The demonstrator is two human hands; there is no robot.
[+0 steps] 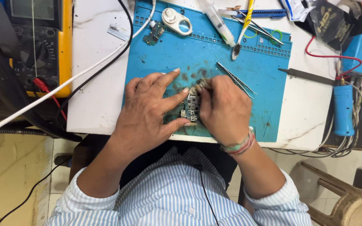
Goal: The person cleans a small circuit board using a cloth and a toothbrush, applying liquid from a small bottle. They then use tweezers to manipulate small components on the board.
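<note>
The left hand (149,109) pins a small circuit board (192,107) to the blue silicone work mat (269,75), thumb at the board's 7 o'clock edge and forefinger at its 11 o'clock corner, the remaining fingers spread flat on the mat. The right hand (225,108) is curled tight at the board's 3 o'clock side, fingertips bunched over its upper end around something pale; what it is (a swab, a brush tip or a scrap of cloth) cannot be made out, since the fingers cover nearly all of it. Most of the board's right half is hidden under that hand as well. A woven band (240,146) circles the right wrist.

The board lies near the mat's 6 o'clock edge. Steel tweezers (236,78) rest on the mat at about 1 o'clock from the board, close to the right knuckles but apart from them. Further off, toward 11 o'clock, sit a second small board (154,33) and a white magnifier loupe (177,21); toward 12 o'clock lies a syringe-shaped tube (218,20), its top cut off by the frame. A yellow multimeter (38,42) stands well away at 10 o'clock, partly out of view, and a blue-handled tool (343,109) lies at 3 o'clock on the white table (97,92).
</note>
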